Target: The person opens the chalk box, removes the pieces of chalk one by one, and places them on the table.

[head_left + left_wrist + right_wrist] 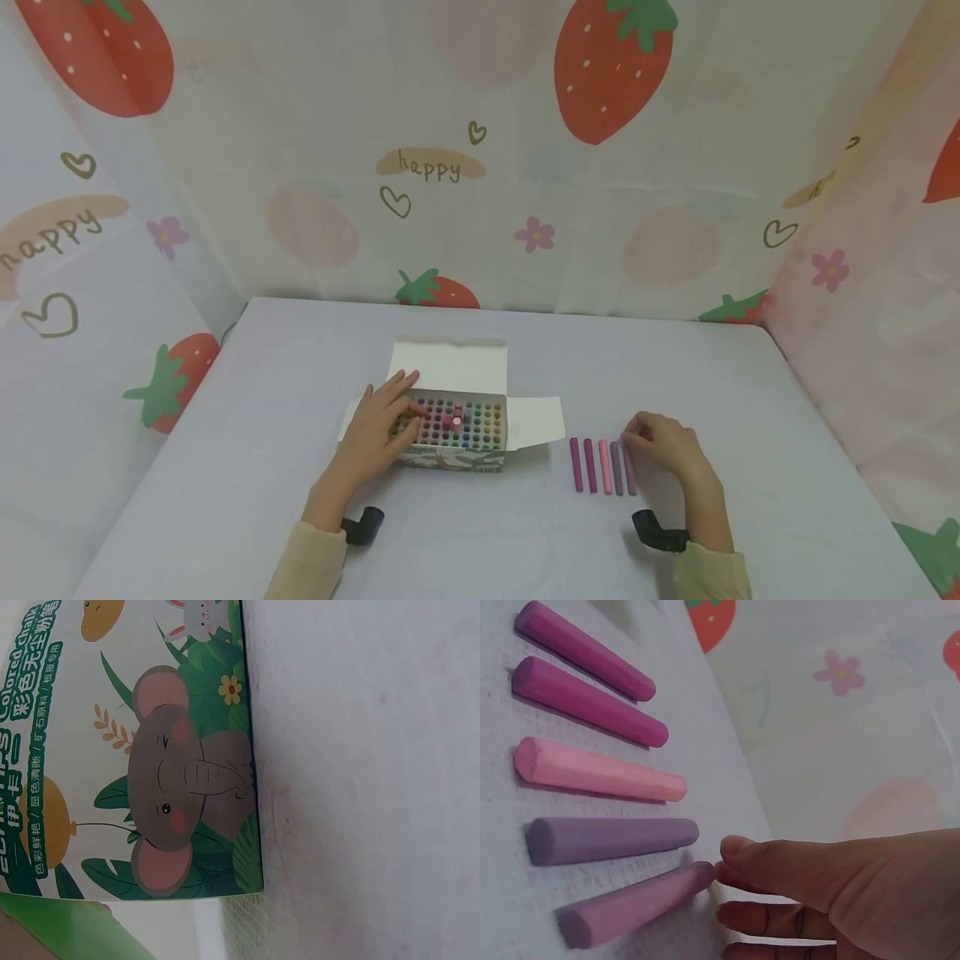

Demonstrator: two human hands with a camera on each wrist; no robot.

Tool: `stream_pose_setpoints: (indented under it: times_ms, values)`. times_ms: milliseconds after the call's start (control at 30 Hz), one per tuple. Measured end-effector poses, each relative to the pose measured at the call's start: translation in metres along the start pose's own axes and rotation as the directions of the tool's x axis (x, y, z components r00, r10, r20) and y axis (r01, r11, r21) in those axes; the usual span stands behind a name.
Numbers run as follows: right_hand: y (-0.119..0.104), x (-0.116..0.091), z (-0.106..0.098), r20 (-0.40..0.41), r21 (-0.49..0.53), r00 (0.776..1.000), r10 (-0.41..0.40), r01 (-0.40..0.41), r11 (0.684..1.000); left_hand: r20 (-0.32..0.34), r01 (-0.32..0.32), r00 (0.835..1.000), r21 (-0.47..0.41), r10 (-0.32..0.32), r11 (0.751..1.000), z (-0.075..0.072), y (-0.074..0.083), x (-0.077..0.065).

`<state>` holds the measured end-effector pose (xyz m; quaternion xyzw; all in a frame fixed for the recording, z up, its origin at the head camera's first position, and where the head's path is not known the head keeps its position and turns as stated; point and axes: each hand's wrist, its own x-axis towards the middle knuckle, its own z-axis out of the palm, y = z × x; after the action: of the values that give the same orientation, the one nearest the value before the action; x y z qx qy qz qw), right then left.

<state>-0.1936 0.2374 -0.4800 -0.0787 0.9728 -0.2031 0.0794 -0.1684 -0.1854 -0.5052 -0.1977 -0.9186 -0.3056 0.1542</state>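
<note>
My left hand rests over the left part of an open box of colored chalk, fingers spread, thumb and index fingertips over the chalk tops. A few pink, red and purple chalks stand higher than the rest in the box's middle. On the table to the right, several chalk sticks lie side by side: two magenta, one light pink, one greyish purple and one mauve chalk at the right end. My right hand is at the mauve chalk's far end, index fingertip right against it and thumb just above.
The box's white lid is folded back, and a side flap sticks out right, towards the loose chalks. A white cloth covers the table. Strawberry-patterned curtains stand behind and along both sides.
</note>
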Motion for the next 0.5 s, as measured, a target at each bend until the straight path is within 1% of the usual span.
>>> stream_pose_setpoints:
  times_ms: [100,200,267,367,500]
  values:
    - [-0.001,0.002,0.001,-0.065,0.016,0.998,-0.027,0.028,0.999,-0.001,0.001,1.0,0.001,-0.001,1.0,0.0,-0.001,0.0]
    - [-0.004,0.004,0.001,-0.164,0.042,0.985,-0.061,0.069,0.997,0.001,-0.002,1.0,0.001,0.002,1.0,0.001,-0.001,-0.001]
    - [-0.007,0.006,0.001,-0.232,0.061,0.969,-0.084,0.101,0.993,0.001,-0.003,1.0,0.002,0.003,1.0,0.001,-0.001,-0.001]
    - [-0.014,0.008,0.0,-0.324,0.07,0.937,-0.128,0.159,0.985,0.0,0.002,1.0,0.002,-0.002,1.0,0.0,-0.001,-0.001]
    - [-0.028,0.01,0.001,-0.415,0.072,0.893,-0.173,0.222,0.972,0.002,0.002,1.0,0.002,-0.002,1.0,0.0,-0.001,-0.001]
